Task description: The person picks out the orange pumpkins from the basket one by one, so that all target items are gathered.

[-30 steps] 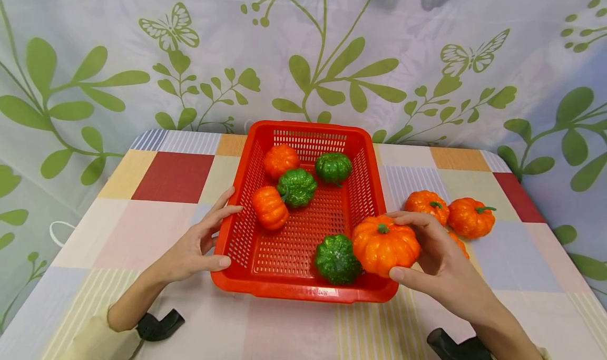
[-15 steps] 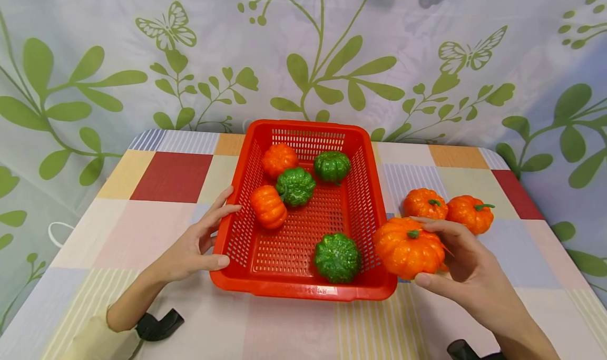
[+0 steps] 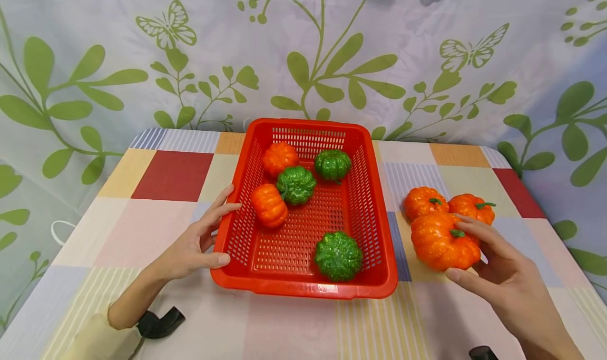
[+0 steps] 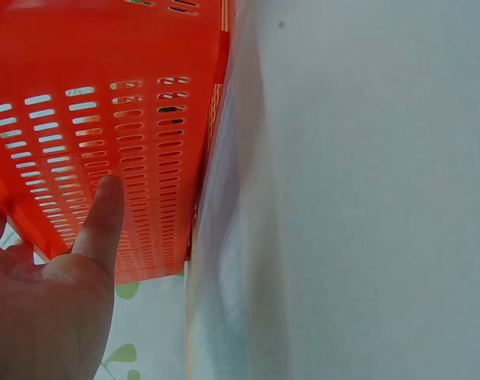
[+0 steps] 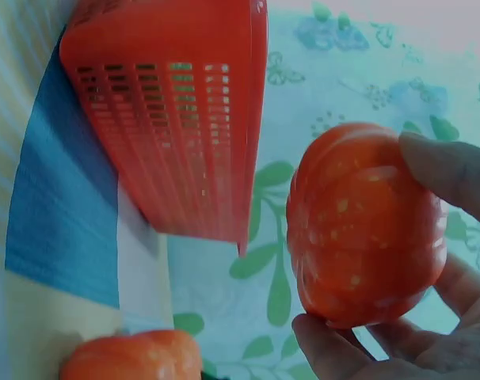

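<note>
My right hand (image 3: 514, 281) holds an orange toy pumpkin (image 3: 443, 242) with a short green stem, raised above the table right of the basket. In the right wrist view, thumb and fingers go round the pumpkin (image 5: 367, 226). My left hand (image 3: 192, 246) rests on the left side of a red plastic basket (image 3: 305, 289), fingertips at its rim. One straight digit (image 4: 101, 226) touches the slotted wall in the left wrist view. Inside the basket lie two orange pumpkins (image 3: 269, 206) (image 3: 280, 158) and three green pumpkins (image 3: 338, 256) (image 3: 296, 185) (image 3: 333, 165).
Two more orange pumpkins (image 3: 424, 203) (image 3: 471, 208) sit on the table right of the basket, just behind the held one. A patchwork cloth (image 3: 137, 225) covers the table. A leaf-printed curtain (image 3: 265, 49) hangs along its back edge.
My right hand has moved the orange pumpkin rightward, from over the basket's front right corner to beside the loose pumpkins. The left hand and the basket have stayed in place.
</note>
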`<state>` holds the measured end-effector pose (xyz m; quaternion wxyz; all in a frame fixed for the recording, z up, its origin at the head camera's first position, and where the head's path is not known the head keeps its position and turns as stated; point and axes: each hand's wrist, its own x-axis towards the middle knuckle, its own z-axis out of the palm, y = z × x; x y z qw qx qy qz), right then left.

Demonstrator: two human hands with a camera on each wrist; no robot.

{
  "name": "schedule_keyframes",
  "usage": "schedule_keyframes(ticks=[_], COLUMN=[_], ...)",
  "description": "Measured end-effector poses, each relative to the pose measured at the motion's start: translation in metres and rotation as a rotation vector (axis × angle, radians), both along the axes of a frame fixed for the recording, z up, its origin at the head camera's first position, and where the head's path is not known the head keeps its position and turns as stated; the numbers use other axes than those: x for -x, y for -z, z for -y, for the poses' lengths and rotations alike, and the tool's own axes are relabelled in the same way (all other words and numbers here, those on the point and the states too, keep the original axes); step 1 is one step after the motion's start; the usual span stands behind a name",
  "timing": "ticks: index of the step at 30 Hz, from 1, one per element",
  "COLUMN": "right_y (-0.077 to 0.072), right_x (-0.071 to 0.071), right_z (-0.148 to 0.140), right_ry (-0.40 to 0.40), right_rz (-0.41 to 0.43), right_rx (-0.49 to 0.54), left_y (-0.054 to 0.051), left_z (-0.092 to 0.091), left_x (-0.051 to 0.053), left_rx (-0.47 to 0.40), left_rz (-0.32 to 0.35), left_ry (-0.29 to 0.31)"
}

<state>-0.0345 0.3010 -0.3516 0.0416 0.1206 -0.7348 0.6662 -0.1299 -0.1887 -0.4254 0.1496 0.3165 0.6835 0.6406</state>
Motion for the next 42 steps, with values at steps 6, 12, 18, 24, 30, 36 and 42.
schedule_keyframes(ticks=[6,12,18,24,30,36,42], right_y=[0.004,0.006,0.011,0.018,0.032,0.043,0.05], right_x=[0.003,0.008,0.006,0.008,0.005,0.001,0.0], right_z=[-0.014,-0.024,-0.036,-0.053,-0.068,-0.079,-0.089], right_ry=[0.074,0.087,0.096,0.09,0.112,0.2,0.208], right_rz=[-0.026,-0.081,-0.091,-0.124,-0.075,0.001,0.024], right_rx=[0.079,0.116,0.127,0.155,0.175,0.145,0.149], left_y=[0.0,-0.002,-0.002,-0.001,-0.002,-0.002,-0.001], left_z=[0.001,0.0,-0.001,-0.001,-0.003,-0.001,0.001], left_x=[0.0,-0.001,-0.001,0.0,0.0,-0.001,-0.001], left_rx=[0.01,0.011,-0.001,-0.029,-0.03,-0.032,-0.035], left_rz=[-0.009,-0.012,-0.01,0.017,0.044,0.043,0.023], left_ry=[-0.005,-0.004,0.005,0.018,0.01,0.005,0.009])
